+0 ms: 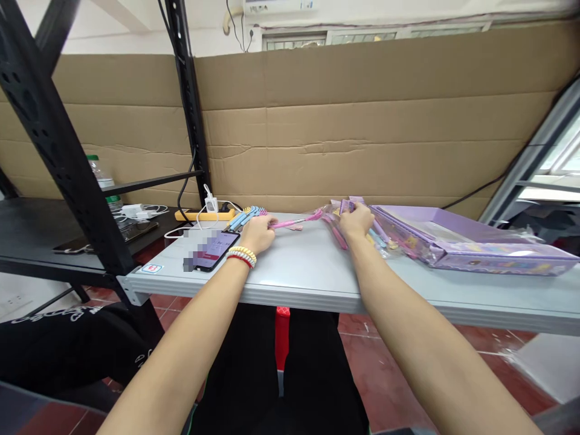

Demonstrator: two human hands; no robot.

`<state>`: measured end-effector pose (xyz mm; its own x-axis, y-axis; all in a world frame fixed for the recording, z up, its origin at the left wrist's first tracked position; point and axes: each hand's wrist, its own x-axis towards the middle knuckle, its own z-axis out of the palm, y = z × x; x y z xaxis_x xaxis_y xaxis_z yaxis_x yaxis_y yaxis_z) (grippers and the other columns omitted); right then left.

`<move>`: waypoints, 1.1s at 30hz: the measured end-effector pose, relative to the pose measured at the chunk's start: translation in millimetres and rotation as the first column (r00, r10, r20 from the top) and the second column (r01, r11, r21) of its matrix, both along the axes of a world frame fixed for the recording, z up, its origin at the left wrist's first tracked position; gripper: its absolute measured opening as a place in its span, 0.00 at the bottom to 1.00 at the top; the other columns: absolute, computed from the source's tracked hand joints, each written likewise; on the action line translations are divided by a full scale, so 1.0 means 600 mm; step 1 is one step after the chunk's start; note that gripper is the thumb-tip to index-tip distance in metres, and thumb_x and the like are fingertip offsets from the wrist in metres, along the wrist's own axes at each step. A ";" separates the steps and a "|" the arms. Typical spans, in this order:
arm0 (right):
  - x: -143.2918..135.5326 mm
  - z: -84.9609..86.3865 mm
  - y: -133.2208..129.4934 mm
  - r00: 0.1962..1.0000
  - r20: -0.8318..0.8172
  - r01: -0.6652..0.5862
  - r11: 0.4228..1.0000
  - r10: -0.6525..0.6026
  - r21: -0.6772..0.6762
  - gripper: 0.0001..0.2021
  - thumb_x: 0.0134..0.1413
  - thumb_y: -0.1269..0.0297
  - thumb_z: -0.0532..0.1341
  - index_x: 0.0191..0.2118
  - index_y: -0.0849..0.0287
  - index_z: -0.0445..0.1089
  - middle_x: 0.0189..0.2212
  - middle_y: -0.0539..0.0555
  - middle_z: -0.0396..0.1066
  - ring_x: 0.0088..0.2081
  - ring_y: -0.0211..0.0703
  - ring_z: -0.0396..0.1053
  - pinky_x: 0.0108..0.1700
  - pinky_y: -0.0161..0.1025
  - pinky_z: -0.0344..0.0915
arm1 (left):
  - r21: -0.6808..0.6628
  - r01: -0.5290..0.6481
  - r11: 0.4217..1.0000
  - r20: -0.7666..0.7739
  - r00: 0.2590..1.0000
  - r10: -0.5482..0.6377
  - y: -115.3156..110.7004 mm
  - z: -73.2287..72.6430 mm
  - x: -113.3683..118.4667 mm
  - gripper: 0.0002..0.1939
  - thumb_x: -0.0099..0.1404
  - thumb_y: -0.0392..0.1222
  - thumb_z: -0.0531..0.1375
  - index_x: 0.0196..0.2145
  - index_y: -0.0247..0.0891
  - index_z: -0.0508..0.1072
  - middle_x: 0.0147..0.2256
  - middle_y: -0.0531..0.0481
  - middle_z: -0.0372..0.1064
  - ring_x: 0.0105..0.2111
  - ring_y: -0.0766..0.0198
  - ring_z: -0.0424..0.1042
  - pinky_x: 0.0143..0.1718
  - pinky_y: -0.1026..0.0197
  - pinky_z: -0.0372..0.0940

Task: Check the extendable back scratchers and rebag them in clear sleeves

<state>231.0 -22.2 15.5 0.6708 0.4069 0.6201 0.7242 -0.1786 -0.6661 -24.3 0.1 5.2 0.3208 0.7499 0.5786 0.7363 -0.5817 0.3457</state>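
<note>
My left hand (259, 234), with beaded bracelets at the wrist, is closed on a slim pink pen-like stick (290, 223). The stick lies nearly level and points right; its thicker pink end reaches the clear plastic packets. Just behind this hand lies a bunch of blue and yellow pen-like sticks (247, 216). Bent fingers of my right hand (357, 222) close on a clear plastic packet (338, 232) among pink and purple pieces; the fingertips are partly hidden. More wrapped pieces in blue and purple (380, 237) lie to its right, against an open purple box (489, 261).
A phone (217, 249) lies on the grey table (299, 266) left of my left hand. Behind it are a yellow power strip (194, 215) and a white charger (211, 203) with cables. A black metal post (190, 103) stands at left; cardboard (362, 121) backs the table.
</note>
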 end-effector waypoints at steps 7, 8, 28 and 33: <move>0.004 0.001 0.002 0.998 -0.006 -0.065 0.996 0.064 -0.069 0.09 0.44 0.71 0.57 0.30 0.62 0.74 0.29 0.59 0.74 0.35 0.49 0.69 0.41 0.40 0.61 | 0.004 -0.041 0.999 0.021 0.999 0.041 0.004 0.000 -0.001 0.19 0.55 0.33 0.55 0.41 0.40 0.78 0.40 0.48 0.77 0.42 0.56 0.74 0.46 0.58 0.66; 0.004 0.001 0.001 0.996 -0.012 -0.083 0.995 0.083 -0.061 0.10 0.43 0.71 0.57 0.31 0.62 0.75 0.30 0.59 0.75 0.36 0.49 0.70 0.42 0.40 0.61 | 0.004 -0.045 0.999 0.026 0.999 0.045 0.004 0.000 -0.001 0.18 0.55 0.33 0.54 0.41 0.40 0.78 0.41 0.48 0.77 0.42 0.57 0.74 0.46 0.59 0.66; 0.020 -0.001 0.013 0.964 -0.197 -0.146 0.976 0.177 0.165 0.17 0.33 0.73 0.57 0.35 0.61 0.74 0.27 0.52 0.72 0.32 0.43 0.68 0.40 0.40 0.63 | 0.009 0.002 1.000 0.078 0.997 -0.002 0.009 -0.001 -0.001 0.19 0.55 0.32 0.55 0.42 0.39 0.78 0.42 0.48 0.77 0.43 0.59 0.74 0.48 0.60 0.66; 0.013 0.006 0.001 0.990 -0.120 -0.065 0.991 0.079 0.121 0.15 0.36 0.73 0.58 0.35 0.61 0.73 0.29 0.54 0.73 0.35 0.46 0.67 0.47 0.43 0.59 | -0.058 0.027 0.998 0.129 0.991 -0.020 0.012 -0.001 0.001 0.18 0.53 0.32 0.57 0.40 0.38 0.79 0.39 0.48 0.78 0.40 0.60 0.74 0.46 0.61 0.67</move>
